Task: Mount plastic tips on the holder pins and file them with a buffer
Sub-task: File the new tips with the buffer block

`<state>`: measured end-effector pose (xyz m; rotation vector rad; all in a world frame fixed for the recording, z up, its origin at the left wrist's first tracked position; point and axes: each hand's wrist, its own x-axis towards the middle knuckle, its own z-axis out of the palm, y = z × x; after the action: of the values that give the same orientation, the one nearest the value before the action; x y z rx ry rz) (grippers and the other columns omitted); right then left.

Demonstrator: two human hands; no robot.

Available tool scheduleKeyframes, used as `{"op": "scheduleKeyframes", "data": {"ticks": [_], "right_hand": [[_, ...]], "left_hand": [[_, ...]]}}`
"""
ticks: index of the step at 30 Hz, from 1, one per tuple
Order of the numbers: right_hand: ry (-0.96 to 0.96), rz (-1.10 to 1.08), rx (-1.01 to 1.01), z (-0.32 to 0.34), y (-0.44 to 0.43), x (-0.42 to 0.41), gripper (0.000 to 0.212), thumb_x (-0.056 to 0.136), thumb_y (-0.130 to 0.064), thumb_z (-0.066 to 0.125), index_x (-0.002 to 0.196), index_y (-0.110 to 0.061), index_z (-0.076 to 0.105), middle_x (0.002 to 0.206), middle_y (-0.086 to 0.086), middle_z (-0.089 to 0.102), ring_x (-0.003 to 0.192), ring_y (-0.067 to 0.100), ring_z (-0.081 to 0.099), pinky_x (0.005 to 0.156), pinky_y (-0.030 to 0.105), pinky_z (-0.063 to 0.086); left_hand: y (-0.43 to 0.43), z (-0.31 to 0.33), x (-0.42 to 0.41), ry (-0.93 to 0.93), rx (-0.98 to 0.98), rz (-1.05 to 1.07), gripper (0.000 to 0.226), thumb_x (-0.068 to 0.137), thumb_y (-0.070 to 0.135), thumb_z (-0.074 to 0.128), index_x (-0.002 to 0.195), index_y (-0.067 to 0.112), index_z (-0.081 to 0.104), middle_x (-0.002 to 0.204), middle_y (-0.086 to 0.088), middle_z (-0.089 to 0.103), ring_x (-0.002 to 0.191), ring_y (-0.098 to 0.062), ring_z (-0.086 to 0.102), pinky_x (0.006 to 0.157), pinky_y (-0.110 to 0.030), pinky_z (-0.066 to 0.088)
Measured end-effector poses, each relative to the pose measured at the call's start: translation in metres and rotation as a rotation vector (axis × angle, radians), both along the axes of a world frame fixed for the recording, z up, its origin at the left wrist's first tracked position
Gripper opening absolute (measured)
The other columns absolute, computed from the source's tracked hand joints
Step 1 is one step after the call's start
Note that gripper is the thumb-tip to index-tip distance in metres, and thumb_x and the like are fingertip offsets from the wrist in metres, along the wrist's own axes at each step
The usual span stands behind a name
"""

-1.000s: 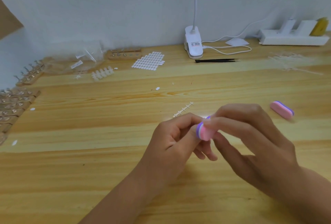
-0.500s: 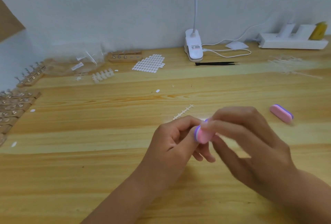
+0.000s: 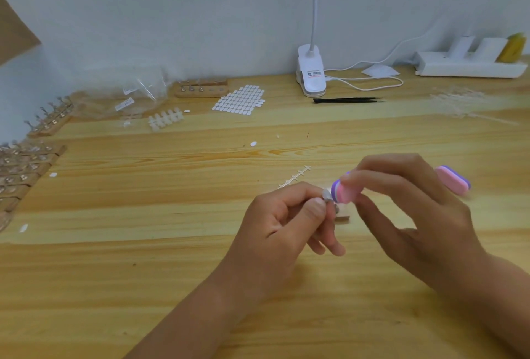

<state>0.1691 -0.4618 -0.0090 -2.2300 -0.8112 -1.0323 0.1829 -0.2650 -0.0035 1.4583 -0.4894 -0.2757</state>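
Observation:
My left hand (image 3: pixel 289 221) pinches a small holder pin whose clear plastic tip (image 3: pixel 327 194) shows just above my thumb. A bit of its wooden base (image 3: pixel 342 216) peeks out behind my fingers. My right hand (image 3: pixel 407 209) grips a pink and purple buffer (image 3: pixel 342 191) between thumb and fingers, its end against the tip. Both hands hover over the middle of the wooden table (image 3: pixel 143 258). A second pink buffer (image 3: pixel 454 181) lies on the table behind my right hand.
Wooden holders with metal pins (image 3: pixel 20 169) line the left edge, with another holder block (image 3: pixel 200 89) at the back. A sheet of white stickers (image 3: pixel 239 100), a tip strip (image 3: pixel 165 119), plastic bags (image 3: pixel 126 100), black tweezers (image 3: pixel 347 99), a clip lamp (image 3: pixel 311 72) and an empty sprue (image 3: pixel 295 177) lie around.
My right hand has drawn the buffer up and to the right, so the tip in my left hand now shows. The camera view shifted slightly.

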Motion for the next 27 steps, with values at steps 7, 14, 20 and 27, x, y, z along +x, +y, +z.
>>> {"op": "scheduleKeyframes", "data": {"ticks": [7, 14, 20, 27], "right_hand": [[-0.005, 0.032, -0.002, -0.001, 0.005, -0.002, 0.034, 0.087, 0.007, 0.067, 0.114, -0.014, 0.065, 0.104, 0.009, 0.064, 0.097, 0.020, 0.063, 0.088, 0.030, 0.050], [-0.036, 0.092, -0.024, -0.004, 0.015, -0.009, 0.031, 0.091, 0.006, 0.065, 0.113, -0.016, 0.069, 0.105, 0.006, 0.063, 0.099, 0.018, 0.061, 0.093, 0.025, 0.046], [-0.023, 0.052, 0.009, -0.001, 0.016, -0.008, 0.028, 0.093, 0.004, 0.064, 0.113, -0.015, 0.069, 0.106, 0.006, 0.063, 0.099, 0.018, 0.061, 0.093, 0.026, 0.047], [-0.006, 0.009, 0.011, 0.000, 0.007, -0.005, 0.028, 0.091, 0.004, 0.065, 0.113, -0.013, 0.065, 0.104, 0.009, 0.064, 0.096, 0.022, 0.064, 0.086, 0.034, 0.051]], "left_hand": [[0.000, -0.001, 0.001, -0.018, 0.002, 0.018, 0.023, 0.097, 0.015, 0.048, 0.086, 0.009, 0.067, 0.064, 0.001, 0.065, 0.064, -0.024, 0.072, 0.059, -0.028, 0.053], [-0.001, -0.001, 0.001, -0.039, 0.010, 0.022, 0.019, 0.095, 0.012, 0.051, 0.089, 0.005, 0.067, 0.065, 0.001, 0.067, 0.063, -0.020, 0.070, 0.058, -0.028, 0.053], [-0.001, -0.001, 0.001, -0.061, 0.016, 0.048, 0.015, 0.095, 0.018, 0.057, 0.089, 0.010, 0.069, 0.067, 0.000, 0.069, 0.065, -0.019, 0.071, 0.059, -0.027, 0.053], [-0.001, -0.001, 0.001, -0.075, 0.017, 0.082, 0.017, 0.095, 0.018, 0.057, 0.093, 0.010, 0.071, 0.069, -0.004, 0.070, 0.068, -0.020, 0.073, 0.059, -0.027, 0.053]]}}
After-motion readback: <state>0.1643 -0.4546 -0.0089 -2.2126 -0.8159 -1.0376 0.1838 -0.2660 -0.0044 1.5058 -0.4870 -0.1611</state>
